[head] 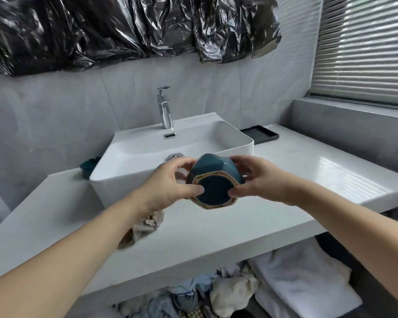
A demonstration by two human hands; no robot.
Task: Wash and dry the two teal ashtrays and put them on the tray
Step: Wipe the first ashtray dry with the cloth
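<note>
Far left, a second teal ashtray point(89, 166) sits on the white surface point(193, 228) right beside the basin point(133, 152), which hides most of it. A crumpled cloth point(145, 226) lies on the surface under the left forearm, largely covered and blurred.

The left hand point(168, 191) and right hand point(260, 180) hold the teal ashtray point(214, 180) between them in the air, in front of the basin's near wall. It is tipped so its underside, ringed by an unglazed brown edge, faces the person; its inside cannot be seen. Each grip is a narrow pinch: the thumb presses the base edge while the curled fingers wrap the faceted side behind.

Behind stands the chrome tap point(164, 109). To the right, a black tray point(260, 134) rests on the surface, its near end hidden behind the basin, well apart from the hands.
</note>
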